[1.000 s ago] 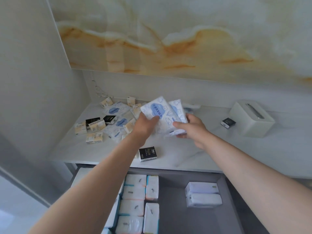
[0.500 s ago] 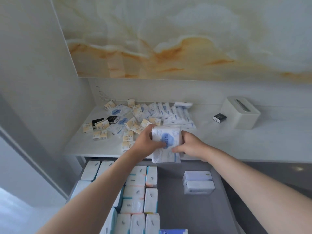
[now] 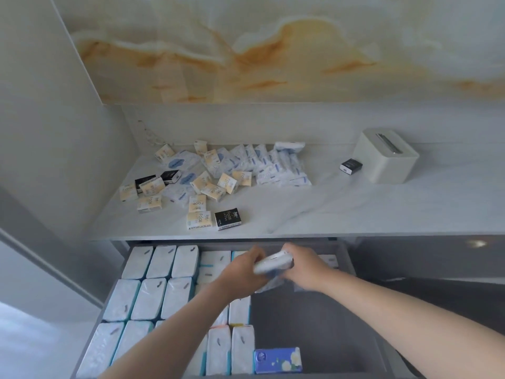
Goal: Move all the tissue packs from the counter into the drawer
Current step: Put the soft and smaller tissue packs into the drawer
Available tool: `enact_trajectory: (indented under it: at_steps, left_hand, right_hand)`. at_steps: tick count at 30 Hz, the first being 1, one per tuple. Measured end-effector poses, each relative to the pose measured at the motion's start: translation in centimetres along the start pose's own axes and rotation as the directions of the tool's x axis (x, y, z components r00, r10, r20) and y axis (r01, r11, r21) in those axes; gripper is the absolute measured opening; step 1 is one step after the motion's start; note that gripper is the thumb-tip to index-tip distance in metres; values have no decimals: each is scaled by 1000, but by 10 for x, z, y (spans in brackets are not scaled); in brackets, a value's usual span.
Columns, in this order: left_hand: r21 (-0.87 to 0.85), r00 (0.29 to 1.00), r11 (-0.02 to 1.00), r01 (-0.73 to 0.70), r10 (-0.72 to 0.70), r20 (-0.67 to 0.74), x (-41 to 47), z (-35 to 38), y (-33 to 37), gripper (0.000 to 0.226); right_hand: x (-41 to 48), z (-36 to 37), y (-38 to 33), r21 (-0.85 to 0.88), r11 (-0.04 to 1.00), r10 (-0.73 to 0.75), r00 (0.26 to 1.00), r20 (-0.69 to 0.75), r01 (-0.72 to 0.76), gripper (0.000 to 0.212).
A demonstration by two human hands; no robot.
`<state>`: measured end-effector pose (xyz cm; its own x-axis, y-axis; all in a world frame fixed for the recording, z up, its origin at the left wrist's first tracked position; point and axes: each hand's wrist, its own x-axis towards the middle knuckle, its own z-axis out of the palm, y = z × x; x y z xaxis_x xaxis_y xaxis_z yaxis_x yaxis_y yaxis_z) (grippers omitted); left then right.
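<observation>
Both hands hold a white-and-blue tissue pack bundle (image 3: 273, 265) over the open grey drawer (image 3: 314, 324), near its back edge. My left hand (image 3: 243, 272) grips its left end and my right hand (image 3: 306, 268) grips its right end. Several white tissue packs (image 3: 153, 285) fill the drawer's left half in rows. A blue floral pack (image 3: 278, 360) lies at the drawer's front. On the white counter (image 3: 355, 212) lie several small cream packs (image 3: 198, 220), black packs (image 3: 229, 218) and white-and-blue soft packs (image 3: 273, 165).
A cream tissue box (image 3: 385, 160) stands at the counter's back right with a small black pack (image 3: 350, 166) beside it. A grey wall panel (image 3: 54, 132) closes the left side. The drawer's right half shows bare grey floor.
Both hands have come down from above the counter to over the drawer, carrying the white-and-blue bundle. The view has tilted down, showing more of the drawer.
</observation>
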<state>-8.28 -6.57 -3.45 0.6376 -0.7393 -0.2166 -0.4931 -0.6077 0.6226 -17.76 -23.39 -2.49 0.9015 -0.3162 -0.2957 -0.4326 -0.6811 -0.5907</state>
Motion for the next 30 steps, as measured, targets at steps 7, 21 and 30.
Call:
enact_trajectory:
  at_steps: [7,21,30]
  left_hand:
    - [114,999,993,28,-31,25,24,10,-26,40]
    - [445,989,895,31,36,-142,61,31,-57,42]
    - [563,999,825,-40,36,19,56,22,-45,40]
  right_hand:
    - [32,39,13,70,988,142,989,-43,-139,18]
    - [64,80,21,366,801,531,845,-69,-473,43]
    - [57,59,19,92,916,389,921,36,-391,53]
